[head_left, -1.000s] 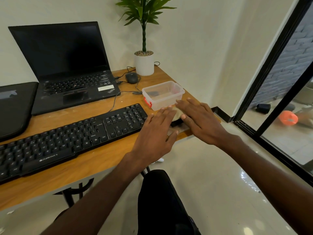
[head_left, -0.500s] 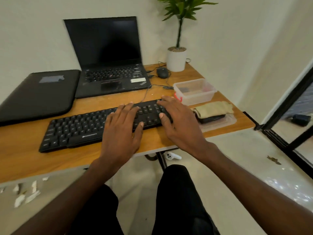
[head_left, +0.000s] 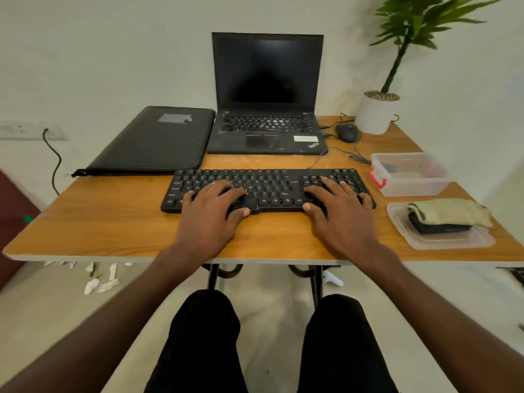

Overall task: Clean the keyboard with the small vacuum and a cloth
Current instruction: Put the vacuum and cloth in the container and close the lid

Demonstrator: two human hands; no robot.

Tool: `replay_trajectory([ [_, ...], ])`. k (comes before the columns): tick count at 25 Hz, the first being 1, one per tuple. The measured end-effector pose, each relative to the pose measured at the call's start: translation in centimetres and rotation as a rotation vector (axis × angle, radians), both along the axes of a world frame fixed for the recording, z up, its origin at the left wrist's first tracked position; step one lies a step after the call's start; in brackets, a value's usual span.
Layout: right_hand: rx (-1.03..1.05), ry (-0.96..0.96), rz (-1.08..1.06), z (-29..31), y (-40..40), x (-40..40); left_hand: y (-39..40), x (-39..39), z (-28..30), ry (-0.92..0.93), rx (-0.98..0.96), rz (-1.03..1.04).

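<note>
The black keyboard [head_left: 266, 190] lies across the middle of the wooden worktop [head_left: 119, 222], near its front edge. Both hands rest flat on the keys with fingers spread, gripping nothing: the left hand [head_left: 211, 214] on the left half, the right hand [head_left: 338, 212] on the right end. To the right, a folded beige cloth [head_left: 450, 212] sits over a dark object on a clear lid [head_left: 442, 239], just in front of a clear plastic box [head_left: 411, 174]. Behind the keyboard stands an open laptop [head_left: 266, 95].
</note>
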State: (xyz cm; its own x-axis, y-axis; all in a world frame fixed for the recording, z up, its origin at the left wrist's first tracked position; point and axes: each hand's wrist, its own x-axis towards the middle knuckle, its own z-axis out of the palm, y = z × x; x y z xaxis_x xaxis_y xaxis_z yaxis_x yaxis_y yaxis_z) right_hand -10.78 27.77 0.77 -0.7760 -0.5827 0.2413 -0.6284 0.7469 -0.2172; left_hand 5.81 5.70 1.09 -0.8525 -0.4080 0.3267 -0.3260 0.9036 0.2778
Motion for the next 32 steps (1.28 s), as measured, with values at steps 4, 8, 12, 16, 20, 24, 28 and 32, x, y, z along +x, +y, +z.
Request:
replay_trajectory([
  [4,-0.018,-0.022,-0.017,0.1,-1.9,-2.4,-0.9,-2.1,0.3,0.013,0.015,-0.011],
  [8,-0.105,-0.037,-0.065,-0.2,-1.7,-2.7,0.0,-3.0,-0.2,0.009,0.023,0.012],
  [12,-0.112,0.023,-0.141,0.5,-1.7,-1.8,0.2,-3.5,-0.3,0.025,0.041,-0.009],
  [16,-0.144,0.085,-0.21,0.6,-1.5,-1.3,1.1,-4.2,-0.2,0.014,0.051,-0.052],
  [20,-0.18,0.022,-0.19,-0.1,-1.4,-2.2,0.5,-5.3,0.1,0.015,0.062,-0.09],
  [24,-0.173,0.004,-0.175,-0.7,-1.5,-3.1,-0.1,-6.7,-0.1,0.023,0.061,-0.114],
  [28,-0.136,-0.038,-0.129,-0.8,-1.8,-3.8,-1.4,-7.9,0.1,-0.001,0.057,-0.113],
  [32,-0.031,-0.073,-0.078,-0.8,-2.5,-4.5,-2.4,-8.6,-0.1,0.008,0.039,-0.096],
])
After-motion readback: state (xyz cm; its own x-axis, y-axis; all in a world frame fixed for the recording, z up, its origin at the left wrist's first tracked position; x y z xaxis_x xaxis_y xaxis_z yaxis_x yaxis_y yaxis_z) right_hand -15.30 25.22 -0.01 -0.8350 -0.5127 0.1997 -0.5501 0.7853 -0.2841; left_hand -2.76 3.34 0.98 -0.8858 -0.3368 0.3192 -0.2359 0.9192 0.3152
